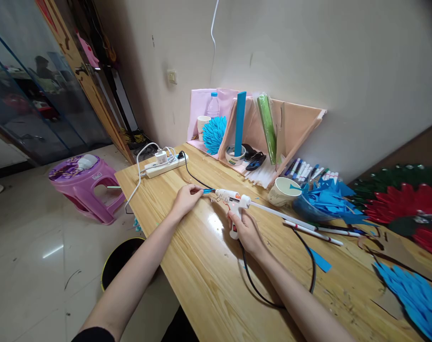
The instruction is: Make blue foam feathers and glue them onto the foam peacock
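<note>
My right hand is wrapped round the handle of a white hot glue gun, whose nozzle points left. A long glue stick sticks out of its rear. My left hand pinches a small blue paper piece right at the nozzle tip; whether the two touch I cannot tell. Beneath my right wrist the gun's black cord loops over the wooden table.
A power strip with a charger lies at the table's left edge. Toward the wall stand a paper cup, a bowl of blue paper pieces and markers. A blue feathery piece lies right. Below are a pink stool and a bin.
</note>
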A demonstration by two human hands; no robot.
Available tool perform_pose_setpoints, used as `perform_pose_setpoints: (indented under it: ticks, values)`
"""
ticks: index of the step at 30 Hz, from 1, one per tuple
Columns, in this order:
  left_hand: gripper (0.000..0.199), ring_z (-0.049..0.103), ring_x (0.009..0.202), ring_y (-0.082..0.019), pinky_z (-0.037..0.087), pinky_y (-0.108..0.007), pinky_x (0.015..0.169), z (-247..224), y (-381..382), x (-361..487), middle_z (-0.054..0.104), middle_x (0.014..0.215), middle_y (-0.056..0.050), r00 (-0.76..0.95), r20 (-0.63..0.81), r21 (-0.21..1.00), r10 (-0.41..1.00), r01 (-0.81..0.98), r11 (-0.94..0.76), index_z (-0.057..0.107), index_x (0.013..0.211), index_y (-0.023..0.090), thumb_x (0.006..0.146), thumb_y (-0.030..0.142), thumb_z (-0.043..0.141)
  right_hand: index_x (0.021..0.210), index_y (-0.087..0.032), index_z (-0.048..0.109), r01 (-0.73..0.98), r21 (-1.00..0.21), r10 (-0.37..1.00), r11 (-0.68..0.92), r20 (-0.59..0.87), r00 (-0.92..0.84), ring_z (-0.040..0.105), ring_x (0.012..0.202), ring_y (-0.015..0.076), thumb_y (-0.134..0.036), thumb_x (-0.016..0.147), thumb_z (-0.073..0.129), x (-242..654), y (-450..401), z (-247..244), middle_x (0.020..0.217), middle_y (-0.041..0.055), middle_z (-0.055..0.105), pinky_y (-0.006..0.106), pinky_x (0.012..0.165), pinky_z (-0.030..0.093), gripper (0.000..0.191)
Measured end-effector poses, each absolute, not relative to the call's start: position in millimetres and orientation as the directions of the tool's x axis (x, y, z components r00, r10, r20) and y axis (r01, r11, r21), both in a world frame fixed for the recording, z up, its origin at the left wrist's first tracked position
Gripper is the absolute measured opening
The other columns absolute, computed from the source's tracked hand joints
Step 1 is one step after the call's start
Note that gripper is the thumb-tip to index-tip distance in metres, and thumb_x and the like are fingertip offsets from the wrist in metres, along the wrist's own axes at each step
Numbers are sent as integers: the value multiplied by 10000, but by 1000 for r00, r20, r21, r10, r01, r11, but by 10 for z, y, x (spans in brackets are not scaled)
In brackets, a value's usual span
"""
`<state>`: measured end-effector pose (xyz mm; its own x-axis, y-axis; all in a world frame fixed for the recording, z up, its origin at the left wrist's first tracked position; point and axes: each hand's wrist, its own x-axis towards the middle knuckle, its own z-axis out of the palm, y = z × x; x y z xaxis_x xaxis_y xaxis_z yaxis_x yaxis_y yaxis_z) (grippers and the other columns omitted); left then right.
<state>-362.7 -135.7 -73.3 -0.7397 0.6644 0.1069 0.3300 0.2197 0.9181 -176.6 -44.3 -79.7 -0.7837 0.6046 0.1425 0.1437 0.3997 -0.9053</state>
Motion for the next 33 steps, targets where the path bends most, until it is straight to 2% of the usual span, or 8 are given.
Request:
perform_pose_setpoints:
  ticks: [26,33]
  values:
    - [171,617,708,-171,473,-268,675,-729,-1351,-3617,684,772,-56,-735,104,928,669,314,200,658,770,137,698,267,574,650,-184,486,175,-893,654,415,159,-740,473,544,135,-427,839,390,-1773,-429,-791,568,-11,502,243,541,370,322]
    - [176,616,712,-171,473,-267,675,-733,-1350,-3615,682,772,-54,-735,106,929,669,313,197,656,769,137,697,275,575,637,-183,490,156,-885,625,440,176,-761,475,537,135,-423,833,393,-1772,-446,-775,553,-14,502,238,529,362,325]
